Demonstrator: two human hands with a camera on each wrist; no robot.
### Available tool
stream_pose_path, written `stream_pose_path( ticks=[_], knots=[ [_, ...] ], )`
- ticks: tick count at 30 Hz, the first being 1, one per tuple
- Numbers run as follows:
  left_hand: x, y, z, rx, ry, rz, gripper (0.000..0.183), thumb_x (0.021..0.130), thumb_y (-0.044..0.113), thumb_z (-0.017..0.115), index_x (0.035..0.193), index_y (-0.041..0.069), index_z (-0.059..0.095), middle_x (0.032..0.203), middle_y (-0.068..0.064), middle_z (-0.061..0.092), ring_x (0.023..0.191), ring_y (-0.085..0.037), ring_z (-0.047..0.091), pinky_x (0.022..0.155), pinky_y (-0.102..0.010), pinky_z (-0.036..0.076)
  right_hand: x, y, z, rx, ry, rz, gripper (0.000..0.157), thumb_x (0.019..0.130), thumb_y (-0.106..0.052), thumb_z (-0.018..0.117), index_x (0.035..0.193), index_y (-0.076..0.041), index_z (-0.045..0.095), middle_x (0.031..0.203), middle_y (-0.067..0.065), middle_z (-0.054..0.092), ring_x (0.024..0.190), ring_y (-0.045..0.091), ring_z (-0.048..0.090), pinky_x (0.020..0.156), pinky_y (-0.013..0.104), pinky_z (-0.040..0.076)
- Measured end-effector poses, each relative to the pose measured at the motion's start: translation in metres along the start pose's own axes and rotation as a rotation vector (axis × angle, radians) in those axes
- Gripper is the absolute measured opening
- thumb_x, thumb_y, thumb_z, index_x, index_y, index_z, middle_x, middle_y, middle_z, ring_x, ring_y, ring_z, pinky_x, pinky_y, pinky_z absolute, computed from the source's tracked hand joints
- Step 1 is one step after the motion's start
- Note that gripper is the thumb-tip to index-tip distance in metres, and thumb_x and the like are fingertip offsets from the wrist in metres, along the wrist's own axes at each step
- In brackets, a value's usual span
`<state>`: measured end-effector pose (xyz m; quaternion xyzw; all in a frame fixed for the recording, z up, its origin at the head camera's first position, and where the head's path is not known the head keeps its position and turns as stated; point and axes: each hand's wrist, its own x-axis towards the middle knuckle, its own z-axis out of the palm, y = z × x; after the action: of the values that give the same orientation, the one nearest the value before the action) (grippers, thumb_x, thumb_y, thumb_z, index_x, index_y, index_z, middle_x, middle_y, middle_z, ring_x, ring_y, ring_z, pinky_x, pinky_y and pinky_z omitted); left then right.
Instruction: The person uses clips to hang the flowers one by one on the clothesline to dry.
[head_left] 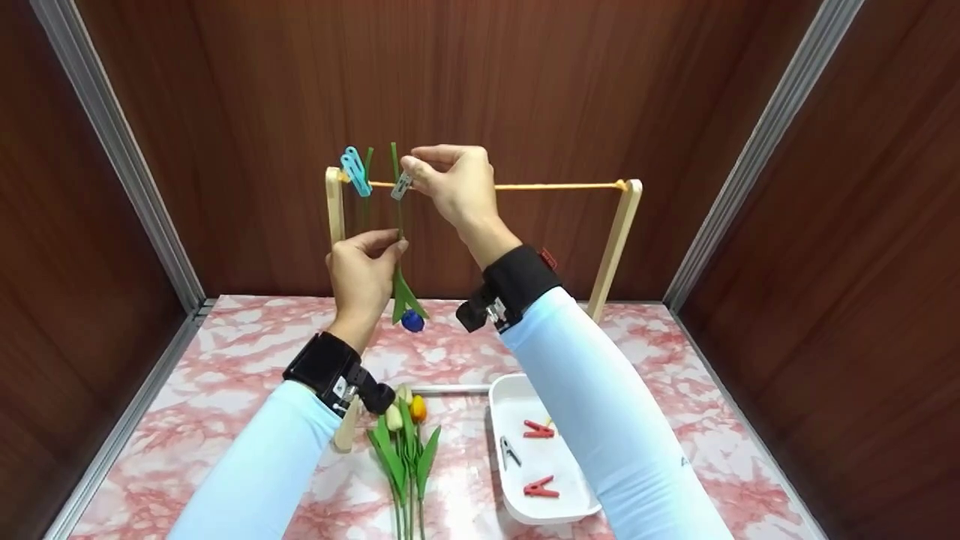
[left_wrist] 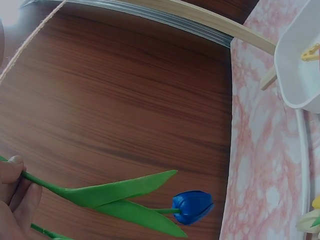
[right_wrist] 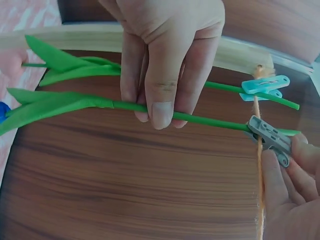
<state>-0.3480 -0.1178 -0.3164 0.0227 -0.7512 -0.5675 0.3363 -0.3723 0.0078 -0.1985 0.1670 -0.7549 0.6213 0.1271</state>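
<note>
My left hand (head_left: 364,274) pinches the green stem of an upside-down blue tulip (head_left: 412,321) between thumb and fingers. At the string (head_left: 559,186), my right hand (head_left: 461,184) holds a grey clothespin (right_wrist: 270,137) by its handle end. Its jaws sit on the stem where the stem crosses the string in the right wrist view. Beside it, to the left, a light blue clothespin (head_left: 355,172) clips another flower's stem to the string. That flower's bloom is pinkish (right_wrist: 12,65) and blurred in the right wrist view; my left hand hides it in the head view.
Wooden posts (head_left: 616,247) carry the string at both ends. A white tray (head_left: 510,502) holds red clothespins (head_left: 540,487), a dark grey one (head_left: 510,452) and a yellow one (left_wrist: 311,53). White and orange tulips (head_left: 418,409) lie on the marbled tabletop (head_left: 247,352), left of the tray.
</note>
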Motion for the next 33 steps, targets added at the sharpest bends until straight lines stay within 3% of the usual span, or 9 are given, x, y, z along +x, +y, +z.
stream_pose_path(
  ticks=[13, 24, 29, 33],
  knots=[
    [-0.003, -0.002, 0.0, -0.019, -0.052, -0.034, 0.021, 0.094, 0.014, 0.086, 0.112, 0.004, 0.086, 0.112, -0.015, 0.085, 0.104, -0.026, 0.081, 0.072, -0.005, 0.052, -0.003, 0.002, -0.004, -0.092, 0.006, 0.049, 0.039, 0.098, -0.017, 0.083, 0.134, -0.005, 0.077, 0.124, 0.011, 0.083, 0.11, 0.019, 0.082, 0.097, 0.026, 0.066],
    [-0.004, -0.003, -0.006, 0.017, -0.006, -0.027, 0.024, 0.094, 0.018, 0.087, 0.115, 0.007, 0.085, 0.113, -0.012, 0.085, 0.102, -0.025, 0.082, 0.072, -0.004, 0.051, -0.01, 0.005, -0.02, -0.177, 0.074, -0.081, 0.039, 0.097, -0.023, 0.085, 0.131, -0.007, 0.078, 0.126, 0.009, 0.083, 0.121, 0.018, 0.078, 0.099, 0.028, 0.065],
    [-0.005, 0.002, -0.013, 0.002, 0.043, 0.026, 0.024, 0.092, 0.017, 0.088, 0.115, 0.007, 0.086, 0.11, -0.01, 0.086, 0.099, -0.023, 0.082, 0.075, -0.006, 0.05, -0.013, 0.01, -0.032, -0.178, 0.081, -0.116, 0.036, 0.097, -0.023, 0.085, 0.129, -0.007, 0.079, 0.126, 0.009, 0.083, 0.121, 0.017, 0.077, 0.099, 0.027, 0.064],
    [-0.007, 0.008, -0.019, -0.015, 0.063, 0.069, 0.023, 0.092, 0.017, 0.089, 0.113, 0.007, 0.086, 0.109, -0.011, 0.086, 0.093, -0.013, 0.081, 0.076, -0.008, 0.052, -0.019, 0.014, -0.043, -0.183, 0.1, -0.154, 0.034, 0.097, -0.023, 0.085, 0.126, -0.005, 0.08, 0.122, 0.01, 0.084, 0.119, 0.019, 0.078, 0.097, 0.028, 0.063]
  ],
)
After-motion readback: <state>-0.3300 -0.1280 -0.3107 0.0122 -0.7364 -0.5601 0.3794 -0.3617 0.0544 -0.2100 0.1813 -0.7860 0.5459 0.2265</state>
